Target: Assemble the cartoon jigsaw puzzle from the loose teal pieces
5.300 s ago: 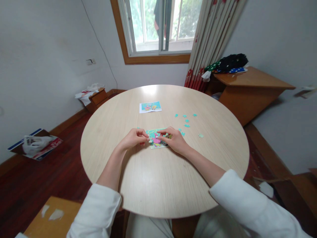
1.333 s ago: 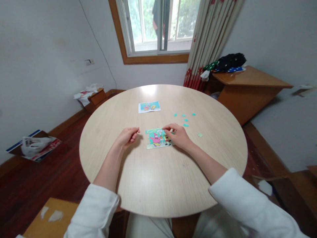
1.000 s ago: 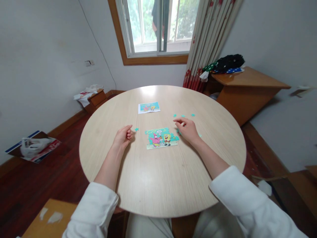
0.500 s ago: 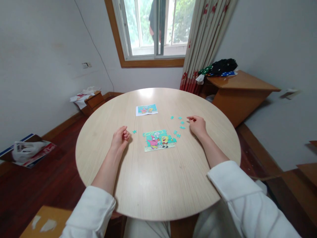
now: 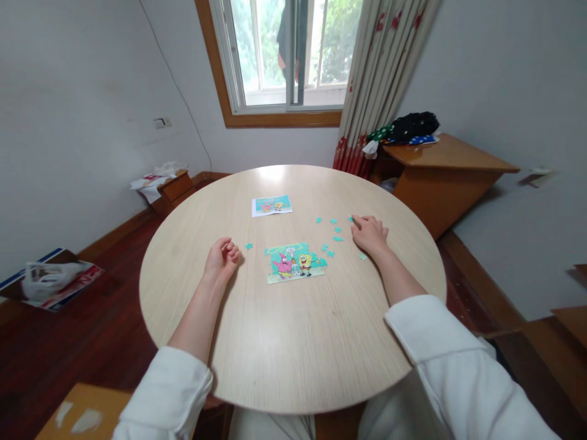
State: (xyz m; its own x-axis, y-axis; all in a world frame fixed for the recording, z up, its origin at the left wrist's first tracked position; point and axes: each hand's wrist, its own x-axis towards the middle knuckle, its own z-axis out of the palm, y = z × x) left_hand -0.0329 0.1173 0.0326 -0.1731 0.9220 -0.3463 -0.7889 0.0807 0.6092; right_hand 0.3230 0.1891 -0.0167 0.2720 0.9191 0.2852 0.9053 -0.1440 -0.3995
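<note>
Near the middle of the round table lies a partly joined jigsaw puzzle (image 5: 293,264) with cartoon figures and a ragged upper right side. My left hand (image 5: 222,258) rests on its edge left of it, fingers loosely curled in, nothing showing in them. A loose teal puzzle piece (image 5: 249,246) lies just beyond those fingers. My right hand (image 5: 370,234) lies palm down at the right, fingers apart, the index fingertip on a teal piece (image 5: 350,219). Several loose pieces (image 5: 337,230) lie between it and the puzzle. A pale piece (image 5: 362,257) sits beside its wrist.
Behind the puzzle lies a printed picture sheet (image 5: 272,206) with the same cartoon figures. The pale wooden table (image 5: 275,342) has a round edge. A brown desk (image 5: 452,153) with piled cloths stands at the back right, by a curtain (image 5: 380,73) and window.
My right hand has lowered and turned flatter onto the table, its fingers spreading. A teal piece now shows under its index fingertip, and a pale piece shows by the wrist. My left hand stays put.
</note>
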